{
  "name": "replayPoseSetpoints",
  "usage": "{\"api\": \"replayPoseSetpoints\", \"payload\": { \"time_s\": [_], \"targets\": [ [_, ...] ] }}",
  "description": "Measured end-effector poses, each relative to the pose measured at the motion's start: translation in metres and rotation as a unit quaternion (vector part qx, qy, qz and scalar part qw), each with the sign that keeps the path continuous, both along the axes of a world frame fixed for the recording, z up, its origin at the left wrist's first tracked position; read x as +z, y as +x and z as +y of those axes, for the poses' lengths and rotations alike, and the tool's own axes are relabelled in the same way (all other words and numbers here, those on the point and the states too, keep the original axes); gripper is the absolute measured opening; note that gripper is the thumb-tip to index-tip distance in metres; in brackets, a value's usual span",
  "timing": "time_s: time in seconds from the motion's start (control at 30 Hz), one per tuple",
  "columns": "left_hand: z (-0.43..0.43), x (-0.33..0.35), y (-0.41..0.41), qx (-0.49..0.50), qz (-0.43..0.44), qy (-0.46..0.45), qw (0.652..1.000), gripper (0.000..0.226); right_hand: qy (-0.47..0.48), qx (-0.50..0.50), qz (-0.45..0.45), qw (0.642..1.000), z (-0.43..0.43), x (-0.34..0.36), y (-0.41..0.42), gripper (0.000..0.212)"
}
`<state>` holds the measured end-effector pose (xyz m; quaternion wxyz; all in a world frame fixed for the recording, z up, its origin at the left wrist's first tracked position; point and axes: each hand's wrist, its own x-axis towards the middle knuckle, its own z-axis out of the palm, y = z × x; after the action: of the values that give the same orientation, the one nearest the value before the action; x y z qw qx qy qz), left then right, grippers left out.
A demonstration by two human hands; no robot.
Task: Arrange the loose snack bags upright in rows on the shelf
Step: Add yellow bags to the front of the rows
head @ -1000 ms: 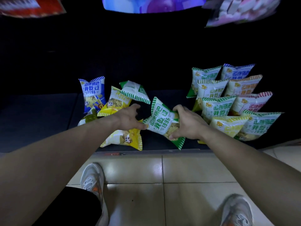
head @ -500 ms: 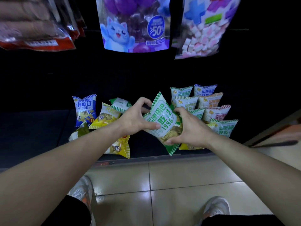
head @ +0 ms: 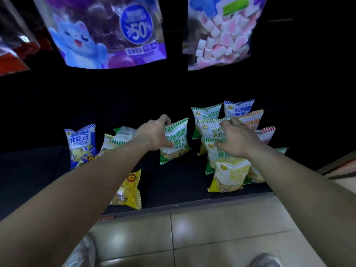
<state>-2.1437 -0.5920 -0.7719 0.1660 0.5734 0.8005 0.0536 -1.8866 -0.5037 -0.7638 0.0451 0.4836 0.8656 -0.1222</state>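
My left hand (head: 154, 134) grips a green-striped snack bag (head: 176, 141) by its left edge, holding it upright on the dark shelf (head: 169, 182). My right hand (head: 236, 138) hovers with fingers spread over the upright rows of bags (head: 211, 130) on the right, holding nothing. A yellow bag (head: 229, 175) stands at the front of those rows. On the left a blue bag (head: 81, 143) stands upright, a green bag (head: 123, 134) lies tilted behind my arm, and a yellow bag (head: 129, 189) lies near the shelf's front.
Large hanging candy bags, a purple one (head: 107, 31) and a marshmallow one (head: 219, 33), hang above the shelf. Red packets (head: 11, 53) hang at the upper left. Tiled floor (head: 212, 234) and my shoes (head: 264, 260) lie below the shelf's front edge (head: 173, 206).
The green bag went from tilted in both hands to upright on the shelf left of the rows. My right hand let it go and moved right over the rows.
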Motion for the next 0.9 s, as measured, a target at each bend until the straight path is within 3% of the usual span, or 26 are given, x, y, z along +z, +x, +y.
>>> {"api": "replayPoseSetpoints", "payload": {
  "time_s": [0.17, 0.5, 0.73, 0.9],
  "targets": [
    [0.056, -0.037, -0.026, 0.004, 0.017, -0.01, 1.0, 0.077, 0.069, 0.008, 0.024, 0.997, 0.039, -0.029, -0.02, 0.065],
    [0.12, -0.085, -0.051, -0.017, -0.03, -0.006, 0.999, 0.076, 0.043, -0.004, 0.051, 0.998, 0.069, -0.07, -0.045, 0.061],
    [0.121, -0.087, -0.049, -0.024, 0.104, 0.009, 0.994, 0.073, 0.043, -0.026, 0.043, 0.998, 0.069, -0.08, -0.042, 0.057],
    [0.105, -0.1, -0.028, 0.0, 0.185, 0.128, 0.974, 0.062, 0.037, -0.035, 0.051, 0.997, 0.068, -0.079, -0.041, 0.056]
  ]
}}
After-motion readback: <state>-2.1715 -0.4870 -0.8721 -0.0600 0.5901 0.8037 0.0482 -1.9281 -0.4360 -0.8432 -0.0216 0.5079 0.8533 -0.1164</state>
